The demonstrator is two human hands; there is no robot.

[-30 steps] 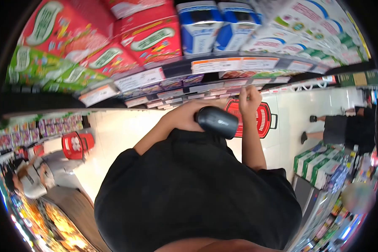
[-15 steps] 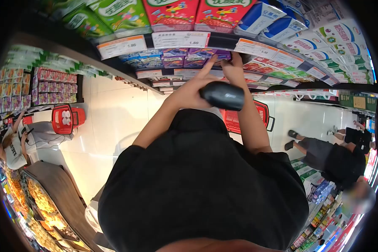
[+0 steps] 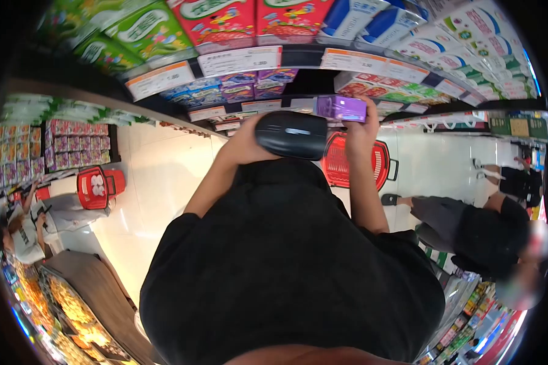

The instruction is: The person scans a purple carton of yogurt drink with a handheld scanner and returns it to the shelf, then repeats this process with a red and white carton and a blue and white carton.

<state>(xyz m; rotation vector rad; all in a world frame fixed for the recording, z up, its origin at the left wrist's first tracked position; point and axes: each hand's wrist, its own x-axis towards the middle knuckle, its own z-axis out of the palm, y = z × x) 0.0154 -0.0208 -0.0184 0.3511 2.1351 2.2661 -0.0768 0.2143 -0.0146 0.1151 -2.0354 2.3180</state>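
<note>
My left hand (image 3: pixel 242 141) is closed on a black rounded handheld device (image 3: pixel 292 135) with a pale logo, seen from above; its underside and most of my fingers are hidden. My right hand (image 3: pixel 366 125) grips a small purple drink carton (image 3: pixel 344 108) at its right end, just in front of the lower shelf. The carton is close to the device's upper right, apart from it. Purple cartons (image 3: pixel 274 83) stand on the lower shelf, left of a dark gap (image 3: pixel 315 83).
Red (image 3: pixel 216 27) and green drink cartons (image 3: pixel 149 30) fill the upper shelf, above price tags (image 3: pixel 240 61). A red shopping basket (image 3: pixel 371 159) is below my right forearm. One person (image 3: pixel 27 237) is at left beside another basket (image 3: pixel 93 187); another person (image 3: pixel 487 234) is at right.
My right hand has drawn back from the lower shelf with a purple carton, leaving a dark gap there. My left hand has moved left with the black device. The person at right has shifted.
</note>
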